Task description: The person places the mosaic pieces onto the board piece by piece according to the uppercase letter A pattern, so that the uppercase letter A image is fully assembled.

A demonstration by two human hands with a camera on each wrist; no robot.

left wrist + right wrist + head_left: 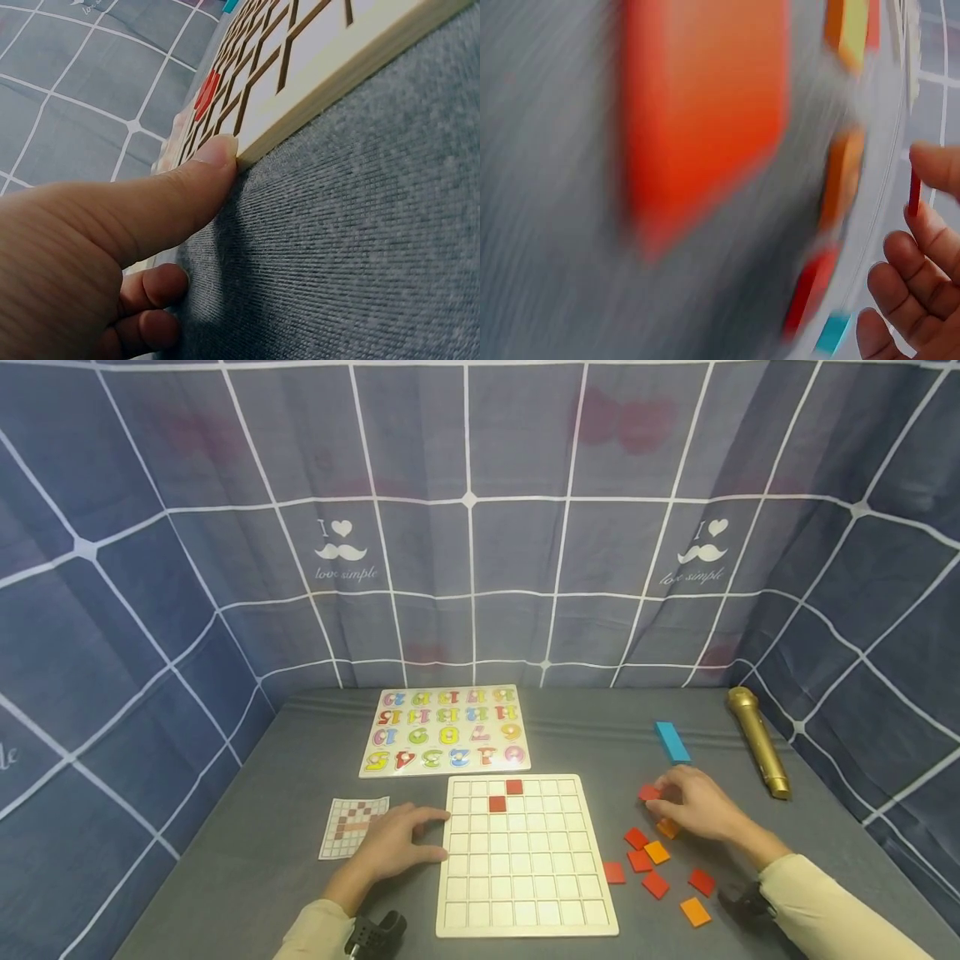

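A pale wooden grid board (pixel 525 865) lies in the middle, with two red tiles, one (pixel 513 787) and another (pixel 497 804), in its upper cells. Thumb and index fingertips of my left hand (pixel 386 843) touch its left edge; in the left wrist view the thumb (pixel 180 195) presses the rim. My right hand (pixel 701 806) is over the loose tiles on the right. Between its thumb and index finger it pinches a thin red tile (pixel 915 191), seen edge-on in the right wrist view. Another red tile (pixel 810 289) lies beyond an orange tile (pixel 844 176).
Left of the board lies a patterned card (pixel 347 827), partly covered by my left hand. A number puzzle (pixel 446 731) sits behind the board. Several loose red and orange tiles (pixel 656 852), a blue block (pixel 672 742) and a gold cylinder (pixel 757 739) are on the right.
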